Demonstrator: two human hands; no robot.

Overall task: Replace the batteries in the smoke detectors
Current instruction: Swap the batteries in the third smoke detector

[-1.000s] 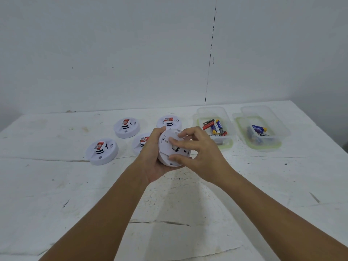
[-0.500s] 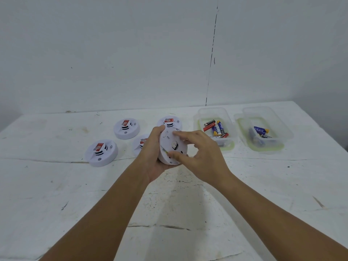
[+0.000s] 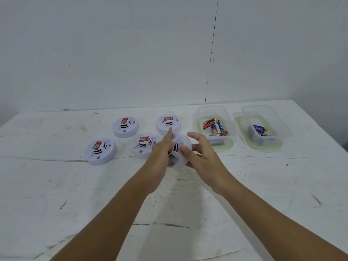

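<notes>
Head view, the only one, showed a person at a white table (image 3: pixel 244 185) with both hands around one smoke detector (image 3: pixel 180 153) that was lifted above the table. This held detector was my landmark. The left hand (image 3: pixel 162 149) gripped its left side, with the fingers curled round the edge and one finger pointing up. The right hand (image 3: pixel 199 153) had the thumb pressed on the front of the detector and fingers curled behind its right edge, while the index finger stood straight and free. The picture was blurred at this place, so I could not tell if the battery cover was open or closed.

To the left of the held detector, four other detectors lay face up on the table: one just beside it (image 3: pixel 144 145), one just behind it (image 3: pixel 169 123), one further left and behind (image 3: pixel 125 126), and one far to the left (image 3: pixel 100 150). To the right stood a clear tub with many batteries (image 3: pixel 215 127), and beyond it a second tub (image 3: pixel 263 129) with only a few.

My judgement was that the task was still early: one detector was in work, and four others looked untouched.
</notes>
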